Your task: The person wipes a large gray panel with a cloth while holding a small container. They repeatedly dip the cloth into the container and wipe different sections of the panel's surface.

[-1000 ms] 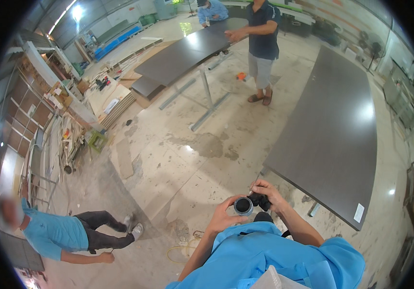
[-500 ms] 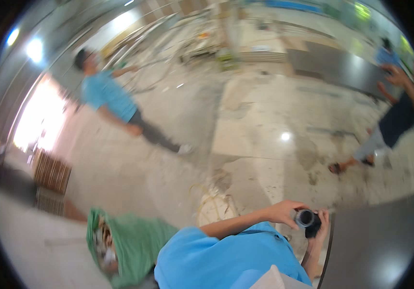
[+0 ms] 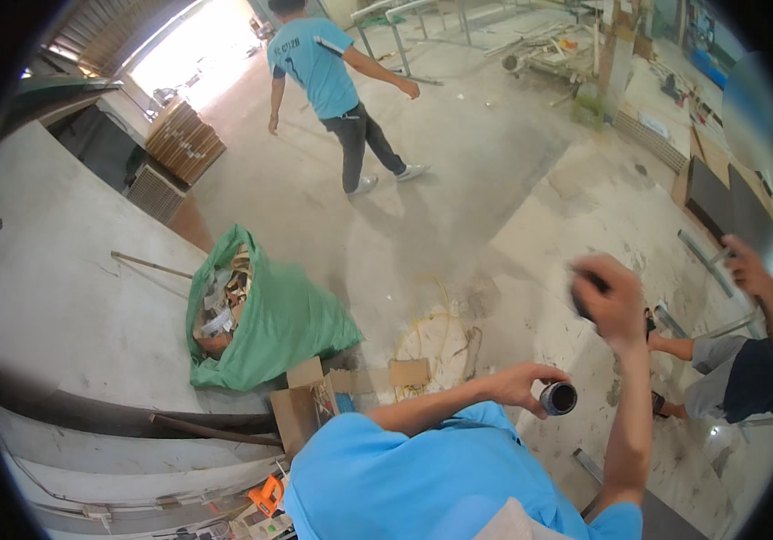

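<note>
While held toward 4 o'clock from the middle of the view, jar [image 3: 558,398]: gripped from its 9 o'clock side, short and round, tipped with its dark end toward the camera; too dark inside to make out.
Left hand [image 3: 528,389]: closed on the jar, with thumb and fingers curved around its wall, in the air above the floor.
Right hand [image 3: 616,301]: raised at 3 o'clock, apart from the jar and at 1 o'clock from it; blurred, with fingers curled around a dark thing [image 3: 582,306].
Dark thing: partly covered by the right hand; too blurred to tell its kind.
Shirt [image 3: 440,468]: blue, worn, spread across 6 o'clock.
Cardboard box [image 3: 294,421]: open, at 7 o'clock, just beside the shirt.
Orange tool [image 3: 266,496]: farther out at 7 o'clock, lying among small clutter.
Sack [image 3: 292,324]: green, slumped at 8 o'clock, with scraps [image 3: 222,310] showing in its open mouth.
Stick [image 3: 152,264]: thin, lying at 9 o'clock, near the sack.
Stack [image 3: 184,142]: brown, layered, at 10 o'clock.
Doorway [image 3: 211,45]: glaring white, toward 11 o'clock.
Walker [image 3: 323,76]: in light blue and dark trousers, between 11 and 12 o'clock, well apart from both hands.
Wood pile [image 3: 553,58]: loose lengths, at 1 o'clock.
Sheets [image 3: 656,126]: stacked flat, at 2 o'clock.
Co-worker [image 3: 742,373]: in dark top and grey shorts, between 3 and 4 o'clock, beyond the right hand.
</note>
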Demonstrator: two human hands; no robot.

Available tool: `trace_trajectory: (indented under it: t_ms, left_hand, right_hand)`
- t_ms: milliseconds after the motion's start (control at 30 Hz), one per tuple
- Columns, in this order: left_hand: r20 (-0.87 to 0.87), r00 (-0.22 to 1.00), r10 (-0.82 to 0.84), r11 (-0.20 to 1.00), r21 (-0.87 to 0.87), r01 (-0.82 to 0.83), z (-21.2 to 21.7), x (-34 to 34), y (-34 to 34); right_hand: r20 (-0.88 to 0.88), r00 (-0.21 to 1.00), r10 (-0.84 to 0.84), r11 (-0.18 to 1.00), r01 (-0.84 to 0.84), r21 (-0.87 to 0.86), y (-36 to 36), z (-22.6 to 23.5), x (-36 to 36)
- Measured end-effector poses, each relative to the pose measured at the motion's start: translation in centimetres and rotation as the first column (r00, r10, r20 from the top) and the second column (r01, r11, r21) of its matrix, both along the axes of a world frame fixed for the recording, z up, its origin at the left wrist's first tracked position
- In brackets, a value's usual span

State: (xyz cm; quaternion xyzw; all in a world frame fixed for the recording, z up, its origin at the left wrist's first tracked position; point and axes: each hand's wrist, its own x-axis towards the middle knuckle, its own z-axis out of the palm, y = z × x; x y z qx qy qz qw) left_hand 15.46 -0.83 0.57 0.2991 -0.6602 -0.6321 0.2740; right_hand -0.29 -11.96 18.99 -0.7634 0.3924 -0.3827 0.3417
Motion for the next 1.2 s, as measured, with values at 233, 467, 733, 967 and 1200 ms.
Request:
trace_trajectory:
  t_ms: [233, 467, 733, 967, 1200]
  left_hand:
    - [0.162, 0.968, 0.193, 0.978, 0.043, -0.202, 0.1, 1.6, 2.8]
    - [-0.058, 0.987, 0.152, 0.988, -0.009, -0.153, 0.4, 1.8, 1.6]
    - [0.058, 0.978, -0.200, 0.980, 0.019, 0.200, -0.4, -2.8, -1.3]
    - [0.122, 0.743, -0.659, 0.739, -0.082, 0.669, -0.1, -10.9, -1.8]
    - [0.108, 0.492, -0.864, 0.486, -0.077, 0.870, 1.0, -18.9, 4.0]
  right_hand:
    - [-0.387, 0.810, 0.441, 0.568, -0.585, -0.578, 5.5, 7.2, 18.1]
    - [-0.185, 0.979, 0.085, 0.968, -0.125, -0.218, 0.9, 5.0, 6.7]
    - [-0.083, 0.775, -0.627, 0.680, 0.596, 0.427, 15.2, -14.6, -16.7]
    - [-0.574, 0.260, -0.776, -0.202, 0.760, 0.617, 44.1, -27.8, -11.0]
    - [-0.590, -0.257, -0.766, -0.636, 0.435, 0.637, 58.5, -32.0, 1.0]
